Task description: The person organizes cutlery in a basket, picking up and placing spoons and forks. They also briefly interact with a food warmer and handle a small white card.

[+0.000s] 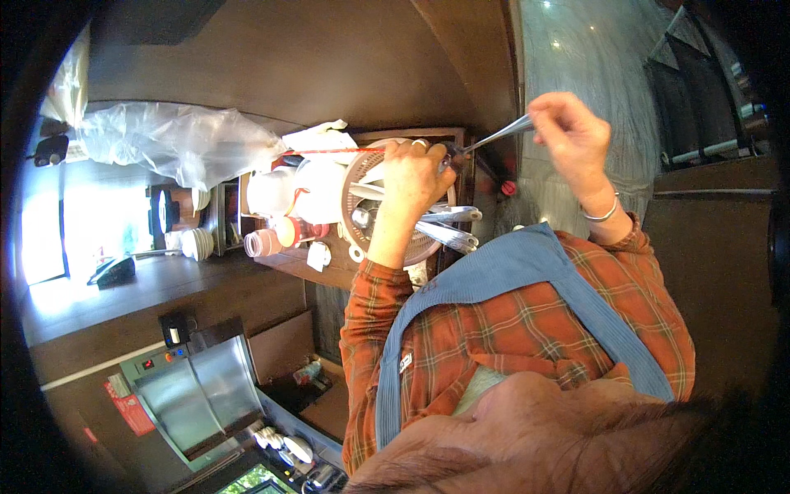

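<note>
My left hand (415, 176), with a ring on one finger, is over a round perforated plastic basket (353, 216). Its fingers are curled around a shiny metal piece of cutlery, mostly hidden by them. My right hand (571, 139), wearing a bangle, is to the right of the basket. Between its thumb and fingers it pinches the handle of a metal utensil (501, 132); the far end reaches close to my left fingertips. Metal cutlery handles (450, 233) stick out over the basket's rim. Leftward from my left hand runs a thin red strip (336, 150).
White bags or containers (315, 185), a pink-lidded jar (290, 231) and a clear plastic jar (260, 243) crowd the basket's left side. Clear plastic sheeting (179, 139) lies beyond. White bowls (197, 244) are stacked farther left. A glass-doored cabinet (194, 389) stands at lower left.
</note>
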Motion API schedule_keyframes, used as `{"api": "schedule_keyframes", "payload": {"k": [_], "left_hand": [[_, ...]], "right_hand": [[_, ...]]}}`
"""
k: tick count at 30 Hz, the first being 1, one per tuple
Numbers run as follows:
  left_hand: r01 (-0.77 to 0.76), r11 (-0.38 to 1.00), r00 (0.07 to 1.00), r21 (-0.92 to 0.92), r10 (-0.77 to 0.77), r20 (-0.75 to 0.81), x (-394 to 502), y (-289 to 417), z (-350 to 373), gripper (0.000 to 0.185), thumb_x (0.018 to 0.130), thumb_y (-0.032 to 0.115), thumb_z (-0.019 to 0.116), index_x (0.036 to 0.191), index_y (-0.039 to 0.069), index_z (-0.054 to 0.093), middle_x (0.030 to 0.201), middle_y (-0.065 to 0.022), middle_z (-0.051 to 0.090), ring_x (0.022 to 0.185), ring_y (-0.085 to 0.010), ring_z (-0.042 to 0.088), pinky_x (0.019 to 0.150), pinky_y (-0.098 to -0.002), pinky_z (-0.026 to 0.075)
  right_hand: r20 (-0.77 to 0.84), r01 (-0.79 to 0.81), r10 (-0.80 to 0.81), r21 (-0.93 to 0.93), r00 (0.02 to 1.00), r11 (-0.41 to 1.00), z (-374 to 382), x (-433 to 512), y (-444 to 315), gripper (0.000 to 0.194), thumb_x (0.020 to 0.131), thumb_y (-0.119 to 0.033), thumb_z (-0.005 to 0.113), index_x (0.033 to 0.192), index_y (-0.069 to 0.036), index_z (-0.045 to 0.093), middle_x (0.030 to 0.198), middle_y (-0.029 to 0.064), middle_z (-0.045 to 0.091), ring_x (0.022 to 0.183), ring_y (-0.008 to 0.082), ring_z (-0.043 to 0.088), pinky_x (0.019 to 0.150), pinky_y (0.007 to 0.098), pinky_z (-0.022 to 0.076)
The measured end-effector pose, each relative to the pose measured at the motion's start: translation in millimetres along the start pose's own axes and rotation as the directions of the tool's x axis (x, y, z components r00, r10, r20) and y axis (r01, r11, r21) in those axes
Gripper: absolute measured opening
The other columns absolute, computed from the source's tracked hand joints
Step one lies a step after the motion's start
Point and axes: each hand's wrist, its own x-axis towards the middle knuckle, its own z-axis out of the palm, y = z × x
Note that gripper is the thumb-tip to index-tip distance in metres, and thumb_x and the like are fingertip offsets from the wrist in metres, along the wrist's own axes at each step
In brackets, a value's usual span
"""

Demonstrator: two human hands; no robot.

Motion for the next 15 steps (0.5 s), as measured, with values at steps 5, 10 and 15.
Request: {"api": "schedule_keyframes", "payload": {"k": [5,10,15], "left_hand": [[0.036,0.999,0.999,-0.034,-0.036,-0.007,-4,-11,-6,0.025,0.066,0.025,0.076,0.084,0.008,0.071,0.068,-0.0103,0.064,0.068,-0.0269,0.063,0.074,-0.0408,0.044],[0.067,0.994,0.998,-0.091,-0.066,0.022,-2,-17,-17,0.025,0.066,0.022,0.075,0.084,0.005,0.072,0.07,-0.0131,0.065,0.067,-0.0299,0.063,0.073,-0.0408,0.045],[0.111,0.989,0.994,-0.102,-0.107,0.038,-2,-17,-28,0.021,0.07,0.019,0.074,0.082,0.003,0.07,0.077,-0.0131,0.067,0.074,-0.0311,0.064,0.077,-0.0425,0.047]], "right_hand": [[0.216,0.601,-0.563,-0.201,0.798,0.774,35,-24,-3,0.014,0.076,0.002,0.069,0.088,-0.007,0.069,0.075,0.0092,0.068,0.062,0.0233,0.068,0.054,0.0312,0.0547],[0.315,0.655,-0.588,-0.184,0.746,0.733,61,-37,15,0.017,0.074,-0.002,0.069,0.09,-0.005,0.065,0.069,0.0067,0.063,0.058,0.0219,0.065,0.051,0.0316,0.0525],[0.198,0.675,-0.646,-0.271,0.737,0.687,59,-17,8,0.014,0.073,-0.001,0.07,0.086,-0.006,0.065,0.067,0.0055,0.062,0.057,0.0209,0.064,0.05,0.0303,0.0507]]}}
